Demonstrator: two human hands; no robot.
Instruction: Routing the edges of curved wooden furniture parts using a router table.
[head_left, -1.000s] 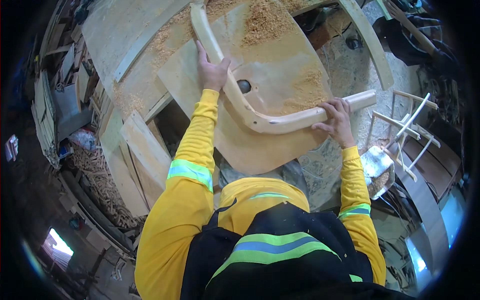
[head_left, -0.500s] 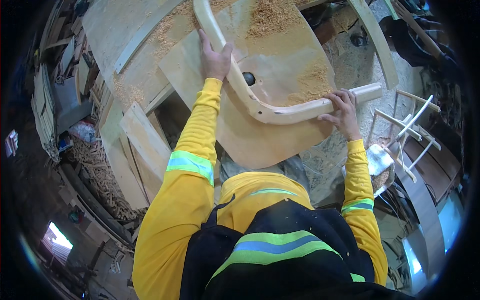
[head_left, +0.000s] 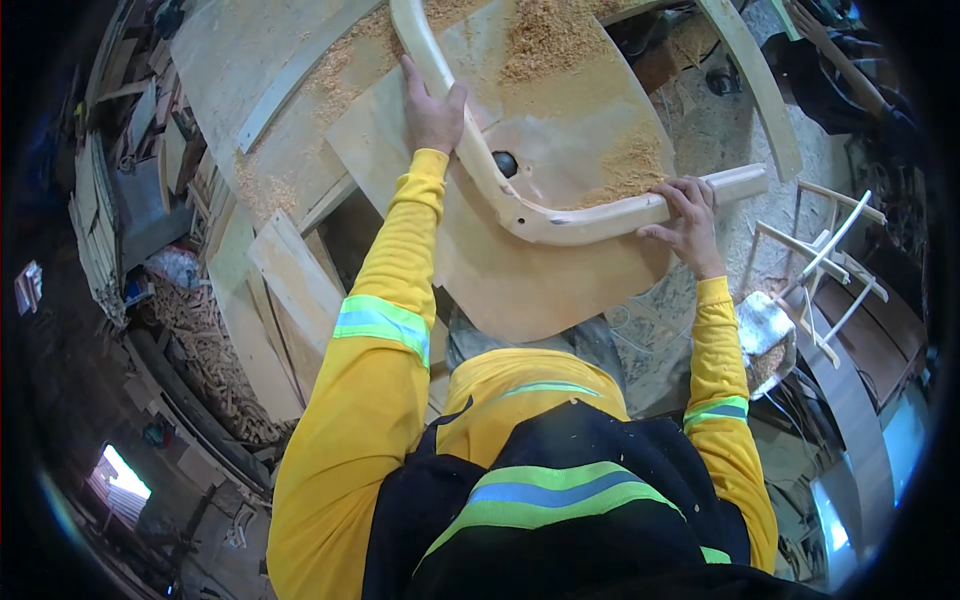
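A pale, bent wooden piece with an L-shaped curve point(head_left: 545, 227) lies across a flat wooden board point(head_left: 540, 285). My left hand point(head_left: 434, 112) grips its long arm, thumb on one side and fingers along the other. Round the shorter arm, at the right, my right hand point(head_left: 688, 222) is closed. A small dark hole shows in the piece near its bend. Just inside the bend, a dark round cutter or knob point(head_left: 504, 164) sits in a hole in the board. The far end of the long arm runs out of view.
Sawdust point(head_left: 545, 45) is heaped on the board's far part. A curved wooden strip point(head_left: 755, 85) stands out at the far right, above a light wooden frame point(head_left: 825, 260). Stacked boards point(head_left: 290, 275) and a pile of offcuts point(head_left: 215, 345) lie at the left.
The whole view has shifted slightly. Both hands keep their hold, and the wooden piece stays in nearly the same place on the board.
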